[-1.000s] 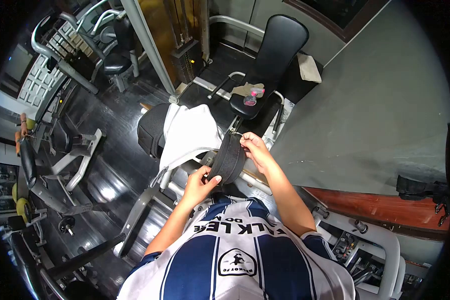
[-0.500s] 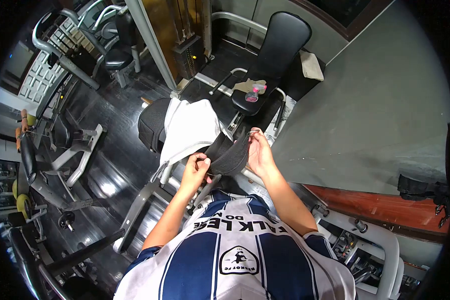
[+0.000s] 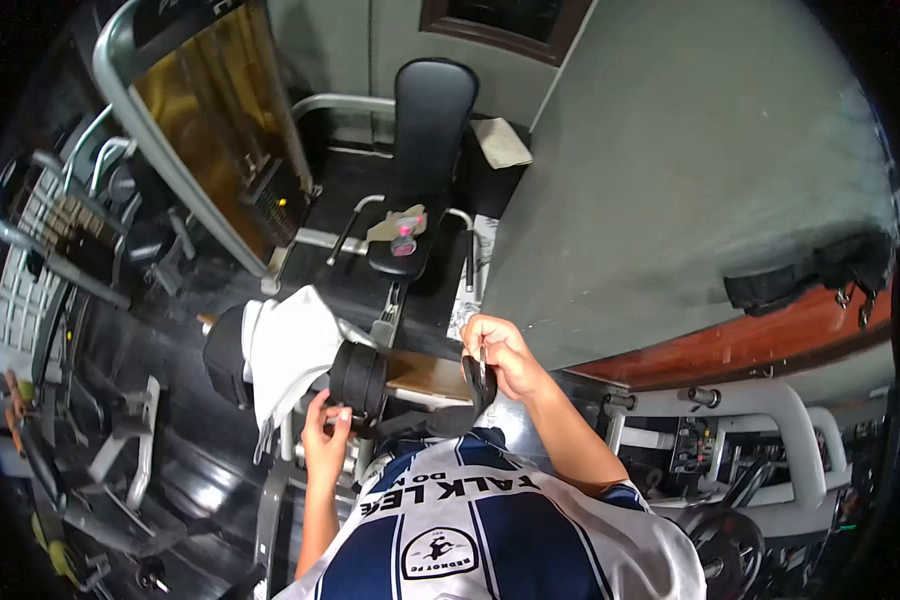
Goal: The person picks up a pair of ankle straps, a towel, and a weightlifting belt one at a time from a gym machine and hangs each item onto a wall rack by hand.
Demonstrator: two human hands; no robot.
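My right hand [image 3: 500, 360] has its grip closed on one end of a black padded strap [image 3: 440, 420], fingers curled over the metal ring at that end, so the end stands up near my chest where I can see it. From there the strap runs down and left across the front of my striped shirt [image 3: 480, 530], slack enough to sag a little between my hands.

My left hand [image 3: 325, 435] is pinched on the other part of the strap, just below the black roller pad [image 3: 358, 378] of the machine, thumb and fingertips pressed together on the fabric. Holding both ends this way keeps the strap stretched between my hands instead of dropping to the floor, and it keeps the ring end free of the pad.

A white towel [image 3: 288, 355] hangs over the padded part just left of the roller, draped so it stays off the dark floor [image 3: 170, 330]. Farther out, a black seat [image 3: 402, 250] of another machine carries a small bottle with a pink top [image 3: 404, 238] and a crumpled cloth beside it. The tall black backrest [image 3: 432, 120] rises behind that seat. To my right is a grey wall [image 3: 690, 180], with another black strap [image 3: 800, 280] lying on the wooden ledge at its foot.
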